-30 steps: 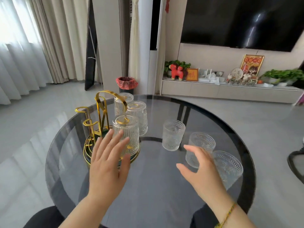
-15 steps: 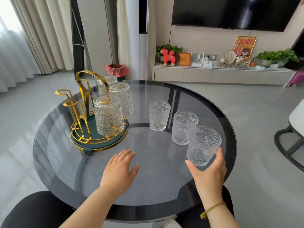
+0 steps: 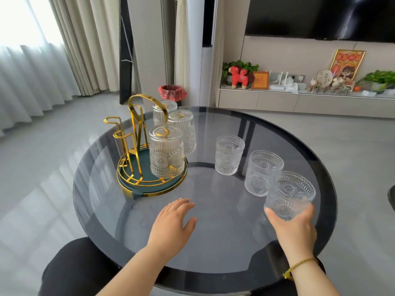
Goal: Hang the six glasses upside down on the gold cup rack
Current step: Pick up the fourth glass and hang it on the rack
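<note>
A home living room, seen over a round glass bench.

Well beyond the right hand [image 3: 294, 228], a dark television [image 3: 320, 17] hangs on the wall above a low cabinet [image 3: 277, 101] that carries potted plants [image 3: 240, 67], a red toy horse [image 3: 238, 76] and framed pictures [image 3: 347, 64]. Far past the left hand [image 3: 172, 224], long pale curtains [image 3: 42, 67] cover a bright window. A small bin with a red liner [image 3: 172, 92] stands on the grey tiled floor [image 3: 42, 167].
</note>
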`<state>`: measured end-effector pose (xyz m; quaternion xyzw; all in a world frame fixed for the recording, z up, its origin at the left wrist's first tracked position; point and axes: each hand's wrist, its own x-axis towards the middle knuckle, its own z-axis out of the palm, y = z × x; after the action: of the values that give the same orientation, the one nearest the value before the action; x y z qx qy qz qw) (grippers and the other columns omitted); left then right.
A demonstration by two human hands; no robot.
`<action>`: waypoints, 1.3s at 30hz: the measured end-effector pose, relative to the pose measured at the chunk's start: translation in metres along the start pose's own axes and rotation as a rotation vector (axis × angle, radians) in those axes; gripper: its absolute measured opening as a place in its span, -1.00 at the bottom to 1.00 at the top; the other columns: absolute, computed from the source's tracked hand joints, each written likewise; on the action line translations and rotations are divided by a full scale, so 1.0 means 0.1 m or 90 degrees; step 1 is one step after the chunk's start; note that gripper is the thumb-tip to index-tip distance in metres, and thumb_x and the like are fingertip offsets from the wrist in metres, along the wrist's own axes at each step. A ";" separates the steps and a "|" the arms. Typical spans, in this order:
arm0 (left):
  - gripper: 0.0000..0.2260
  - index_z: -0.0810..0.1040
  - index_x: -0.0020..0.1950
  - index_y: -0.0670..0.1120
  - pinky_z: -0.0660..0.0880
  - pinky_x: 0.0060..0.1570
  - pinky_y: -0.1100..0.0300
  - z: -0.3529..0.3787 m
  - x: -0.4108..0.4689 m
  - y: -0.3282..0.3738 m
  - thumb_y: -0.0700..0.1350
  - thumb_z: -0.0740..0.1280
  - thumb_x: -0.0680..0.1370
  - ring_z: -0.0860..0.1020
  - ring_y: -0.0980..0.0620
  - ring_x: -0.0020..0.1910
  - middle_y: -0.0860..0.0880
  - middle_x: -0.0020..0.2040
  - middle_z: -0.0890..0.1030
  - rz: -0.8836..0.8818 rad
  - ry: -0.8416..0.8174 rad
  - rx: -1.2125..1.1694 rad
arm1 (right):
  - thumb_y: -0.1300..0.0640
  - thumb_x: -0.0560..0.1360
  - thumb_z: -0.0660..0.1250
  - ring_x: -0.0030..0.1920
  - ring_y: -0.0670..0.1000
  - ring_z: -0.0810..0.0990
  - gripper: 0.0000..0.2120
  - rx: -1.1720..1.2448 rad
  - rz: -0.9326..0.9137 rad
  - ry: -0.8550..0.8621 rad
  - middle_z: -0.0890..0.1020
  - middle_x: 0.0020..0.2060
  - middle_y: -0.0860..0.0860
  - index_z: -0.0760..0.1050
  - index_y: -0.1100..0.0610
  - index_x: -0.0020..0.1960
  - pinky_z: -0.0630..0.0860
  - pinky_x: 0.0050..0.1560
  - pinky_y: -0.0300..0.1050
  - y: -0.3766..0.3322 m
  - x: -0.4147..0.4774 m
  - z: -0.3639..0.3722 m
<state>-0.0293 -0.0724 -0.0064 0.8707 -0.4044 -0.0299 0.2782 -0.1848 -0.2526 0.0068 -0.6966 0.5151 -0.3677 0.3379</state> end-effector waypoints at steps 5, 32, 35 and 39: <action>-0.68 0.39 0.29 0.02 0.23 0.35 0.15 -0.17 -0.06 -0.06 -0.05 0.23 0.53 0.30 0.07 0.37 0.07 0.36 0.39 -0.015 0.087 -0.071 | 0.10 0.19 0.52 0.13 0.32 0.47 -0.22 0.006 0.008 0.002 0.54 0.11 0.27 0.21 0.24 0.28 0.42 0.12 0.13 -0.04 0.01 0.02; -0.65 0.53 0.15 -0.12 0.29 0.22 -0.05 -1.28 0.72 -0.35 0.01 0.27 0.44 0.47 -0.13 0.25 -0.12 0.18 0.59 0.022 0.401 0.084 | 0.04 0.24 0.47 0.12 0.00 0.42 -0.38 0.085 -0.318 -0.312 0.40 0.15 -0.03 0.26 0.03 0.20 0.39 0.14 -0.01 -2.53 0.62 0.36; -0.71 0.62 0.00 -0.09 0.53 0.01 -0.11 -1.33 0.71 -0.40 0.04 0.24 0.43 0.62 -0.07 0.04 -0.04 -0.02 0.69 0.059 0.419 0.176 | 0.00 0.23 0.47 0.06 -0.02 0.36 -0.35 -0.016 -0.375 -0.302 0.36 0.07 -0.02 0.26 0.10 0.21 0.31 -0.03 -0.14 -2.85 0.69 0.49; -0.72 0.64 -0.06 -0.06 0.58 -0.06 0.04 -1.37 0.72 -0.48 0.04 0.20 0.44 0.65 0.01 -0.05 0.02 -0.12 0.71 0.102 0.425 0.203 | -0.05 0.21 0.47 0.01 -0.02 0.38 -0.31 -0.111 -0.470 -0.343 0.38 0.05 -0.03 0.25 0.09 0.23 0.33 -0.16 -0.22 -3.22 0.64 0.78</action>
<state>0.0896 -0.0365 0.0969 0.8304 -0.3582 0.3406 0.2572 0.0458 -0.2299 0.2523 -0.9297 0.1560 -0.2249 0.2464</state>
